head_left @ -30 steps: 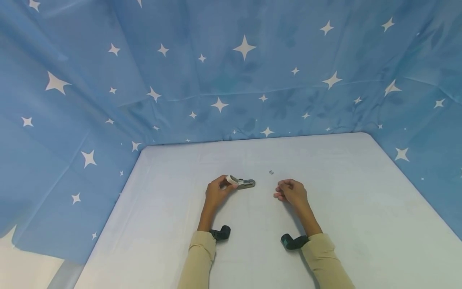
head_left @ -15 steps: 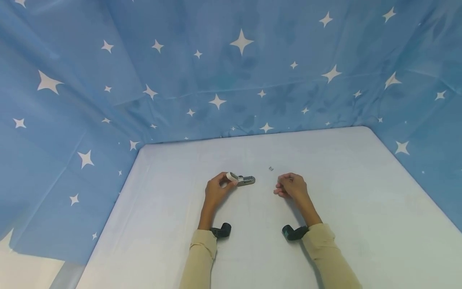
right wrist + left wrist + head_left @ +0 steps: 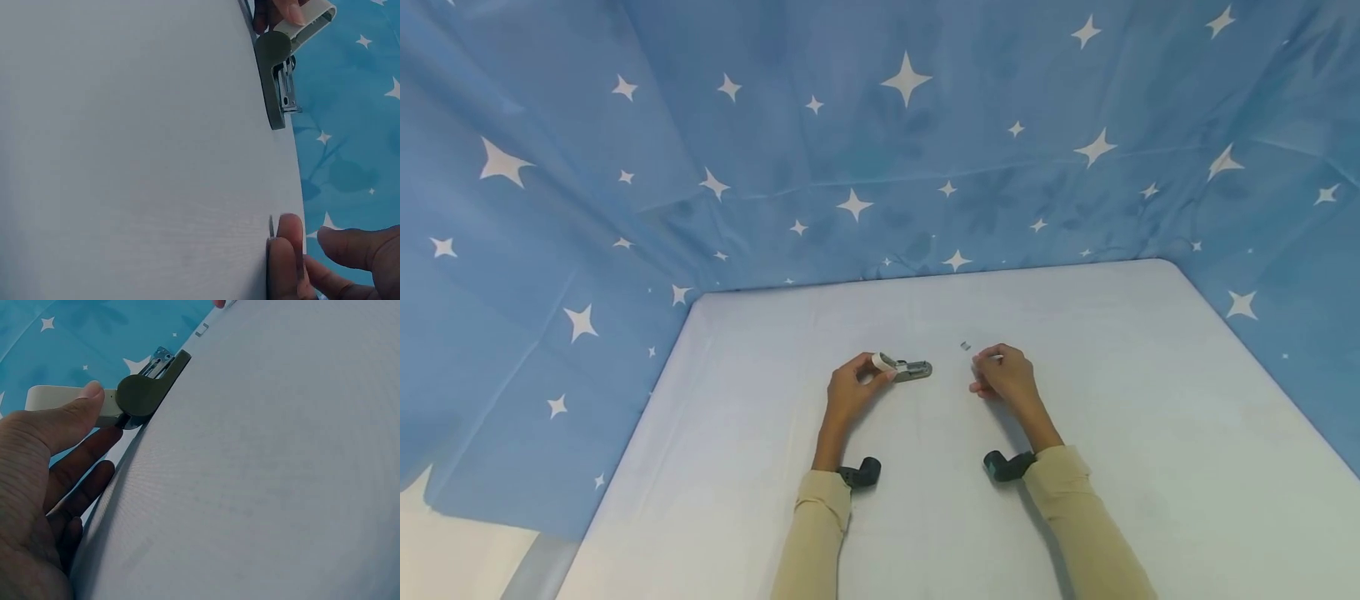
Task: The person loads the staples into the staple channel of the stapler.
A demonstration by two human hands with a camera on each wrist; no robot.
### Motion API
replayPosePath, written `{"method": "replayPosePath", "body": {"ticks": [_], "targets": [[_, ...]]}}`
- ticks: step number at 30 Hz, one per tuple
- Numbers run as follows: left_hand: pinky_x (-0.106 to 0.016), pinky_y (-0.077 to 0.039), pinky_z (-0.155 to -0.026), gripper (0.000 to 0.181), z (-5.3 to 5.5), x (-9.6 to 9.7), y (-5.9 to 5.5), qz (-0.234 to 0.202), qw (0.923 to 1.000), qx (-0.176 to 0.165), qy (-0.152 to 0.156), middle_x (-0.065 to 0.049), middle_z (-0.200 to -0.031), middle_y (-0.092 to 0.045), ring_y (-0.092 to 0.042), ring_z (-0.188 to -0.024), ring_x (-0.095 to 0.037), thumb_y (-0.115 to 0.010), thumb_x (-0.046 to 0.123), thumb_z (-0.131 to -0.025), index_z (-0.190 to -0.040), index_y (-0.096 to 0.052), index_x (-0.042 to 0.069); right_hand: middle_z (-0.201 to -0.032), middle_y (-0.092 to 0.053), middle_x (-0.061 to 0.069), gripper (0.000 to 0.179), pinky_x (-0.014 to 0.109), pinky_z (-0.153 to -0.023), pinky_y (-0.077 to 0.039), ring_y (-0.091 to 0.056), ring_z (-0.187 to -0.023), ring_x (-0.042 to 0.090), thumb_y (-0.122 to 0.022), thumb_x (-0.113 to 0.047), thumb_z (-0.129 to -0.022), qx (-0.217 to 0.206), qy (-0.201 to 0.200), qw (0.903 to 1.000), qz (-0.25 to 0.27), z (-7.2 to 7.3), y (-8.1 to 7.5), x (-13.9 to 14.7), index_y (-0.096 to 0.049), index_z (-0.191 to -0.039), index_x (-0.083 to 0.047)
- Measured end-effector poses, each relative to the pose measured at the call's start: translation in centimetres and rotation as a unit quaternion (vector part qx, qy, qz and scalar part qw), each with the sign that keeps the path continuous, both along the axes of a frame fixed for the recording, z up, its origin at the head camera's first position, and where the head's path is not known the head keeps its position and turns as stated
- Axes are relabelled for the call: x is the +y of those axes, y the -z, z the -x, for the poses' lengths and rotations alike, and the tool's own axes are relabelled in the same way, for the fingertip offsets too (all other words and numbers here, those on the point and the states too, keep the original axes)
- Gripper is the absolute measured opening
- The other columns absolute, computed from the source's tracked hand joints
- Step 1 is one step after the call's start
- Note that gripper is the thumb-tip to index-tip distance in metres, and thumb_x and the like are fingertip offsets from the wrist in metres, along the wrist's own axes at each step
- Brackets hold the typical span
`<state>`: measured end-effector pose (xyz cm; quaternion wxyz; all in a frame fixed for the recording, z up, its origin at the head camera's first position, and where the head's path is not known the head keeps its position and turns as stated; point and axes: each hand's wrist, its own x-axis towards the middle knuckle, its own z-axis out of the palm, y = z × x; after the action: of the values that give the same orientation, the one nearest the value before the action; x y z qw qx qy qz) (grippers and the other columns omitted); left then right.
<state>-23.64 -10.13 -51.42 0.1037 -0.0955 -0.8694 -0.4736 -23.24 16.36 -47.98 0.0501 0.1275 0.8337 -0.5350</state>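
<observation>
My left hand (image 3: 848, 392) holds a small stapler (image 3: 913, 371) by its pale, raised top arm, with the thumb on that arm in the left wrist view. The stapler's grey-green base rests on the white table, and its metal staple channel (image 3: 285, 87) is exposed. A short piece of staple strip (image 3: 965, 346) lies on the table beyond my right hand (image 3: 1006, 372). In the right wrist view, the thumb is apart from the fingers and nothing shows between them. A thin metal sliver (image 3: 272, 226) shows beside those fingertips; whether they touch it I cannot tell.
The white table (image 3: 917, 517) spreads around both hands. A blue cloth with white stars (image 3: 850, 150) hangs behind it and along both sides. A dark camera mount (image 3: 861, 473) sits on each wrist.
My right hand has moved slightly forward, closer to the staple strip. The left hand keeps its hold on the stapler. The head view has shifted a little.
</observation>
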Motion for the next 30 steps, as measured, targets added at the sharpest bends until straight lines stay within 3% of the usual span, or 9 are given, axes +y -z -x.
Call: {"method": "replayPosePath", "body": {"ticks": [5,10,19,30], "targets": [[-0.036,-0.042,-0.086,0.033,-0.2,0.0,-0.1,0.006,0.9999,-0.01,-0.006,0.008,-0.092,-0.067,-0.06,-0.092,-0.01,-0.071,0.045,-0.073,-0.096,-0.065,0.022,-0.096,-0.055,0.016,0.04,0.024,-0.054,-0.051,-0.061,-0.068,0.018,-0.059,-0.018,-0.086,0.044,-0.03,0.9966,-0.063,1.2,0.1,-0.6,-0.048,-0.12,0.0],[-0.036,-0.042,-0.088,0.035,-0.4,0.1,0.1,0.008,0.9998,-0.017,-0.004,0.007,-0.097,-0.067,-0.06,-0.095,-0.011,-0.069,0.046,-0.073,-0.098,-0.065,0.022,-0.1,-0.055,0.017,0.036,0.024,-0.054,-0.05,-0.06,-0.068,0.02,-0.062,-0.015,-0.083,0.065,-0.048,0.9877,-0.133,2.1,0.4,-1.3,-0.053,-0.115,0.0],[-0.038,-0.043,-0.087,0.037,-0.5,0.0,0.0,0.017,0.9998,-0.008,-0.004,0.007,-0.098,-0.067,-0.06,-0.097,-0.012,-0.068,0.049,-0.073,-0.099,-0.065,0.023,-0.081,-0.058,0.007,0.023,0.025,-0.048,-0.042,-0.056,-0.055,0.013,-0.064,-0.015,-0.081,0.078,-0.055,0.9797,-0.177,2.6,0.7,-1.2,-0.059,-0.101,-0.007],[-0.036,-0.043,-0.087,0.038,-0.3,-0.1,-0.1,0.017,0.9999,0.004,-0.002,0.007,-0.099,-0.067,-0.06,-0.097,-0.011,-0.067,0.05,-0.074,-0.1,-0.065,0.023,-0.067,-0.06,0.003,0.014,0.028,-0.049,-0.038,-0.051,-0.047,0.01,-0.061,-0.019,-0.082,0.097,-0.025,0.9744,-0.202,3.2,0.8,-1.2,-0.061,-0.094,-0.011]]}}
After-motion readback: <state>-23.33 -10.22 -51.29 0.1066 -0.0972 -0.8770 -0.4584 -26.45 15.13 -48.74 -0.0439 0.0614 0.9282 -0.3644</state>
